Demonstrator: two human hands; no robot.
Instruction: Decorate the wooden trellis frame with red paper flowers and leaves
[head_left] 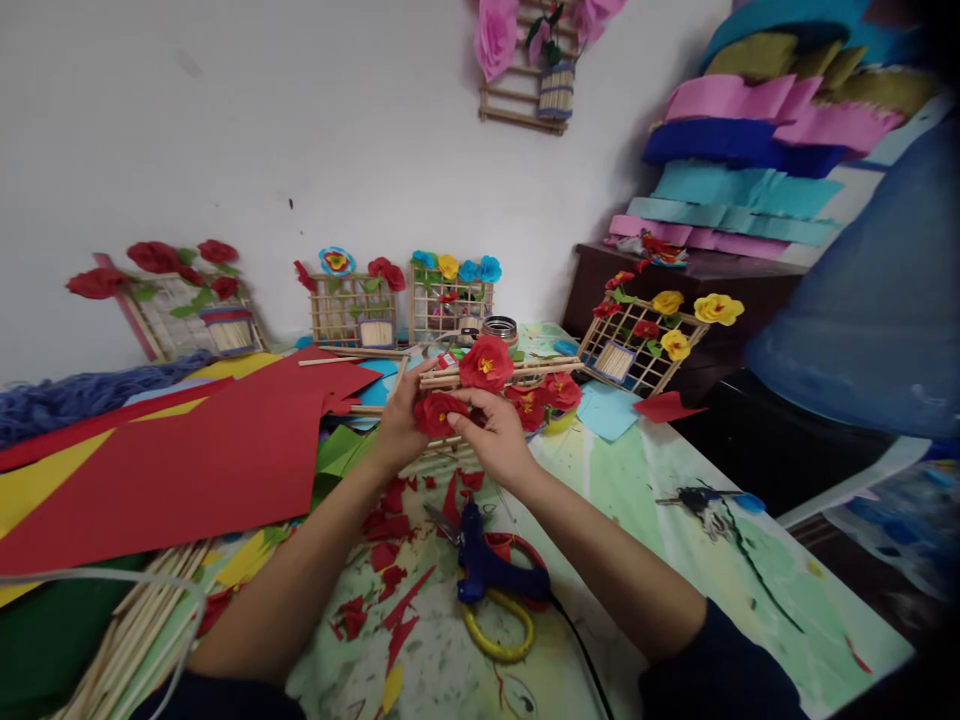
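My left hand (405, 415) is closed around the left end of a frame made of thin wooden sticks (544, 368). A red paper flower (433, 412) sits at its near left corner, pinched between the thumb and fingers of my right hand (496, 438). Another red paper flower (486, 363) with a yellow centre is on the frame's top bar, just above my right hand. More red paper flowers (541, 400) are at its right side. Below my hands lie a blue glue gun (480, 560) and scissors (499, 630) with red and yellow handles, partly under the gun.
Red paper scraps (390, 540) litter the table. Large red paper sheets (187, 470) and a bundle of sticks (135, 630) lie left. Finished flower lattices (352, 310) lean on the wall. A jar (500, 330) stands behind the frame. The gun's cord (581, 640) runs toward me.
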